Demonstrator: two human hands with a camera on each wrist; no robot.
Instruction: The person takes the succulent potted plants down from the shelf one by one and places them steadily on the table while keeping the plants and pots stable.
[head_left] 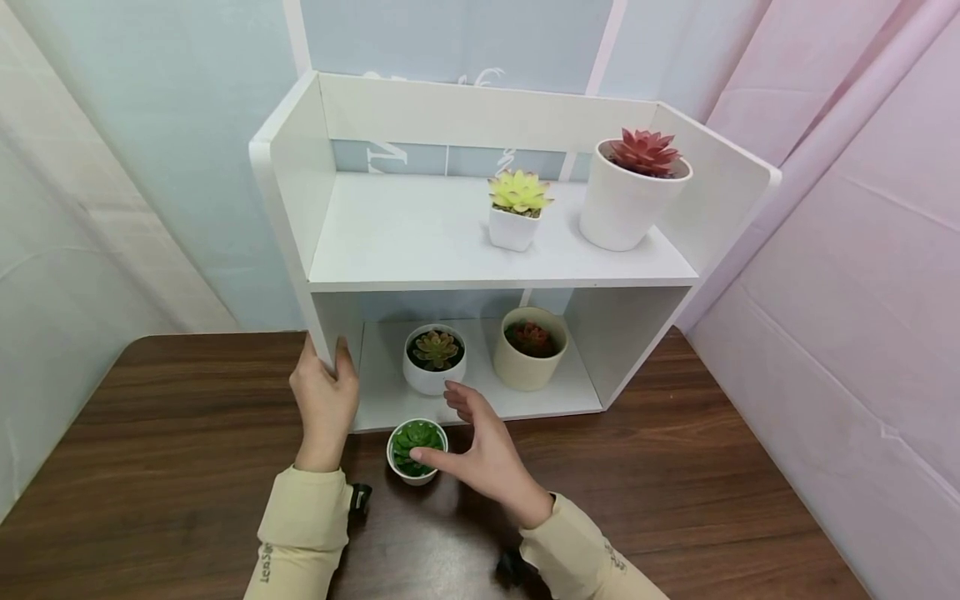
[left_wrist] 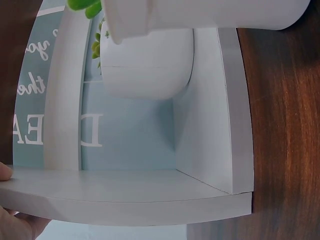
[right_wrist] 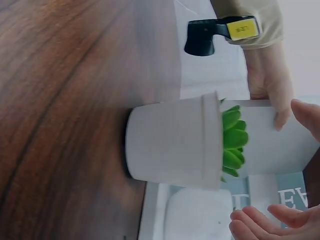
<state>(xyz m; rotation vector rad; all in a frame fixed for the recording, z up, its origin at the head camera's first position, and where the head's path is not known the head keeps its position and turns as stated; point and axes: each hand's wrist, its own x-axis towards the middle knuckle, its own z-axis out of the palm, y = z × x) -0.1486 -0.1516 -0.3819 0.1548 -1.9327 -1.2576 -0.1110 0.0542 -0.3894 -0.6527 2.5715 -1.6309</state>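
My left hand (head_left: pixel 325 398) holds the front edge of the left side panel of a white two-tier shelf (head_left: pixel 420 250), thumb on the inner side and fingers outside. On the table just in front of the shelf stands a potted green succulent (head_left: pixel 415 443) in a small white pot, also large in the right wrist view (right_wrist: pixel 170 142). My right hand (head_left: pixel 491 458) hovers beside and over it, thumb and fingers spread apart with nothing between them. Overlapping the plant's rim in the head view is the right thumb. Behind, on the lower tier, sits a brownish-green succulent in a round white pot (head_left: pixel 431 379).
A red succulent in a cream pot (head_left: pixel 527 367) stands on the lower tier, to the right. Up on the top tier are a yellow-green succulent (head_left: pixel 517 208) in a small square pot and a red succulent in a large white pot (head_left: pixel 630 196). The dark wooden table (head_left: pixel 187 450) extends on both sides.
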